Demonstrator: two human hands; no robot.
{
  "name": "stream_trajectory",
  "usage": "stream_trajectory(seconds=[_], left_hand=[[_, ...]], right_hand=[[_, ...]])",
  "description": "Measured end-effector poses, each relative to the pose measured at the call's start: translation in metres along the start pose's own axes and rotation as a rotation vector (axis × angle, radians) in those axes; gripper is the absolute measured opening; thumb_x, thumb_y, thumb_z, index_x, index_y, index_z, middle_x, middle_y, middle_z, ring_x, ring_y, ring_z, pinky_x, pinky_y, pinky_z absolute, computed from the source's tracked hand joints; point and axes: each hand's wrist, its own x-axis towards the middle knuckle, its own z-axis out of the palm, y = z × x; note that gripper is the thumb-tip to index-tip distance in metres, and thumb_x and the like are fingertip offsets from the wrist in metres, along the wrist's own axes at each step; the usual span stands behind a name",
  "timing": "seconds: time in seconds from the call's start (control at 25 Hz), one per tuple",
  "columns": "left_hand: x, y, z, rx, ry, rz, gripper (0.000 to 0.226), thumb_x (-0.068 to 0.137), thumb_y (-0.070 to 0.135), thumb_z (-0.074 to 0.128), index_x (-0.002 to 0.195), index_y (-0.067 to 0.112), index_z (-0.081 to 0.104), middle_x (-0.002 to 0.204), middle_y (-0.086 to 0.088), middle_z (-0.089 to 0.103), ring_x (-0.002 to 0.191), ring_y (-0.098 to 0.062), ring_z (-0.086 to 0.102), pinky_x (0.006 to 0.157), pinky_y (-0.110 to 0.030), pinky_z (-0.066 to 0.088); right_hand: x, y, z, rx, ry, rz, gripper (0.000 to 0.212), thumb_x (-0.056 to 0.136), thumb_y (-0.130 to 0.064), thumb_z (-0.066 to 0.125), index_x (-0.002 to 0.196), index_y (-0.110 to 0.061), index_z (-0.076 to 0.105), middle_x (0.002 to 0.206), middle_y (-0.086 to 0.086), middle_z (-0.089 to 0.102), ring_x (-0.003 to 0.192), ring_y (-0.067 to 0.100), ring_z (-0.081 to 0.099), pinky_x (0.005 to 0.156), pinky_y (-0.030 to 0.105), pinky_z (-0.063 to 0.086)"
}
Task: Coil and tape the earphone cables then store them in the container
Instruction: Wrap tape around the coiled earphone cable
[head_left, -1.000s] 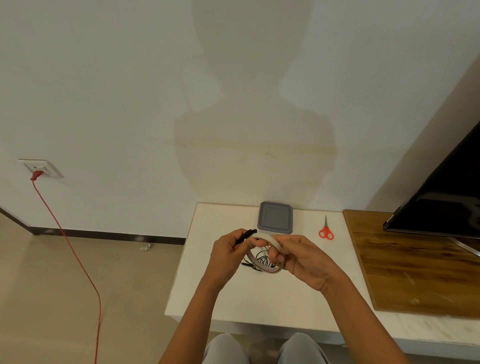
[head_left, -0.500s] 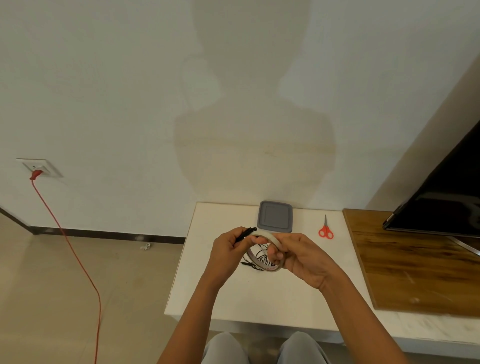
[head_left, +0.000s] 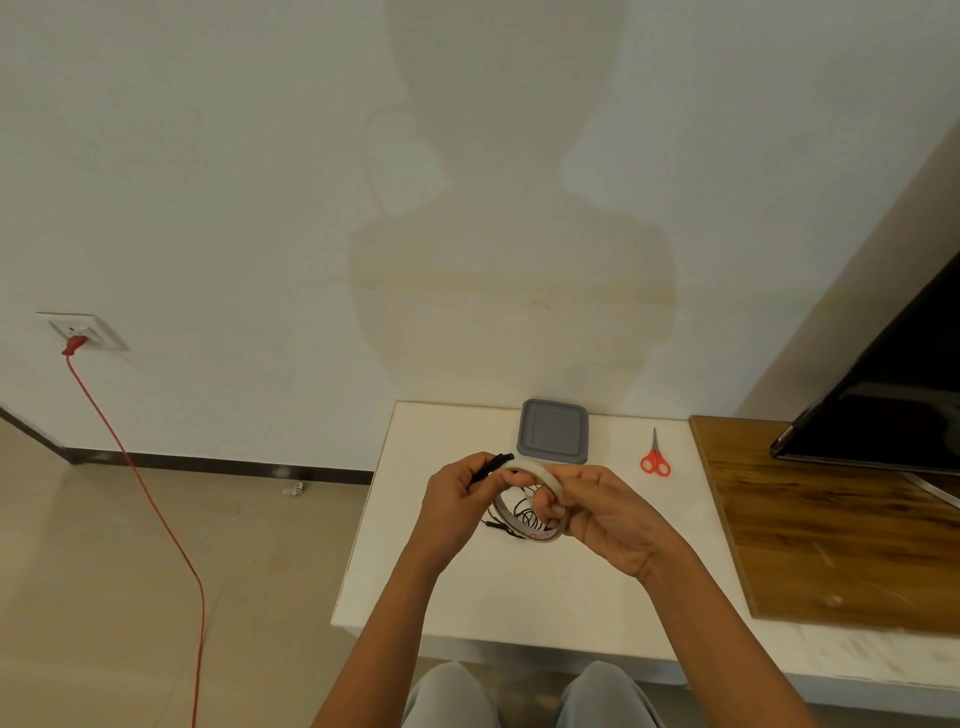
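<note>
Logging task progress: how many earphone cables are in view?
2. A black bundle is gripped in the left hand; a loose cable lies on the table, seen through the tape roll the right hand holds. Others may be hidden inside the closed container.

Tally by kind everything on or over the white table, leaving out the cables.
Grey lidded container: 1
Red scissors: 1
Tape roll, held in the right hand: 1
Total: 3
</note>
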Motion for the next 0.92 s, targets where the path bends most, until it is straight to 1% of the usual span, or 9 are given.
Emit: stream_trajectory(seconds=[0.08,0.16,0.36,0.48,0.6,0.68,0.76,0.84,0.92], left_hand=[[0.0,0.0,0.001,-0.006,-0.002,-0.001,0.01,0.089,0.024,0.066,0.083,0.018,0.071,0.059,0.014,0.055,0.058,-0.001,0.044,0.056,-0.008,0.035],[0.001,0.0,0.001,0.006,-0.001,0.001,0.012,0.088,0.028,0.067,0.081,0.019,0.071,0.061,0.01,0.052,0.06,-0.006,0.041,0.054,-0.01,0.034],[0.003,-0.003,0.0,0.015,0.001,-0.004,0.011,0.089,0.028,0.066,0.082,0.02,0.072,0.061,0.01,0.054,0.061,-0.006,0.042,0.057,-0.013,0.035],[0.001,-0.004,-0.001,0.031,-0.002,-0.01,0.016,0.09,0.03,0.064,0.086,0.017,0.071,0.067,0.002,0.055,0.065,-0.01,0.044,0.062,-0.023,0.037],[-0.001,-0.004,0.0,0.027,-0.004,-0.017,0.017,0.091,0.029,0.062,0.086,0.015,0.071,0.069,-0.003,0.056,0.066,-0.012,0.045,0.064,-0.028,0.039],[-0.001,-0.003,0.001,0.038,0.024,-0.036,0.013,0.092,0.027,0.061,0.09,0.019,0.072,0.068,-0.003,0.056,0.064,-0.011,0.046,0.064,-0.025,0.041],[-0.002,-0.001,0.003,0.031,0.091,-0.058,0.01,0.091,0.025,0.062,0.096,0.023,0.071,0.064,0.005,0.053,0.058,-0.007,0.046,0.059,-0.016,0.042],[-0.003,0.002,0.003,-0.042,0.185,-0.071,0.008,0.09,0.021,0.063,0.096,0.019,0.068,0.067,0.01,0.057,0.06,-0.003,0.053,0.058,-0.009,0.043],[-0.005,0.007,0.003,-0.057,0.198,-0.053,0.005,0.09,0.02,0.063,0.088,0.016,0.062,0.072,0.011,0.062,0.065,-0.001,0.057,0.061,-0.009,0.046]], right_hand=[[0.0,0.001,-0.001,-0.001,0.007,0.0,0.032,0.09,-0.003,0.044,0.109,0.0,0.07,0.081,0.009,0.067,0.072,0.016,0.05,0.085,0.037,0.042],[-0.001,0.001,0.0,0.048,0.024,0.017,0.036,0.093,0.004,0.036,0.108,0.002,0.069,0.077,0.006,0.068,0.066,0.012,0.05,0.084,0.035,0.042],[0.001,0.0,0.003,0.054,0.044,0.024,0.035,0.095,0.003,0.036,0.109,0.005,0.068,0.072,0.006,0.066,0.061,0.009,0.051,0.084,0.037,0.041],[-0.001,0.0,0.002,0.016,0.006,0.008,0.032,0.096,-0.001,0.04,0.113,0.004,0.066,0.078,0.008,0.065,0.065,0.009,0.051,0.085,0.036,0.041],[-0.005,-0.002,0.0,0.043,-0.016,0.021,0.032,0.095,-0.001,0.042,0.111,-0.001,0.069,0.089,0.011,0.07,0.073,0.012,0.058,0.081,0.028,0.049],[-0.006,-0.002,0.0,0.032,-0.042,0.036,0.029,0.093,-0.002,0.048,0.113,-0.006,0.069,0.098,0.013,0.071,0.083,0.016,0.063,0.083,0.026,0.051],[-0.006,0.0,0.0,-0.03,-0.046,0.042,0.029,0.092,-0.003,0.053,0.119,-0.008,0.063,0.107,0.013,0.071,0.096,0.021,0.065,0.091,0.031,0.05],[-0.004,0.001,0.001,-0.113,0.039,0.055,0.026,0.094,-0.005,0.053,0.118,-0.011,0.059,0.11,0.01,0.072,0.097,0.022,0.066,0.094,0.035,0.05],[-0.002,0.001,0.005,-0.198,0.134,0.053,0.02,0.094,-0.008,0.053,0.113,-0.013,0.059,0.105,0.005,0.074,0.092,0.02,0.07,0.09,0.035,0.053]])
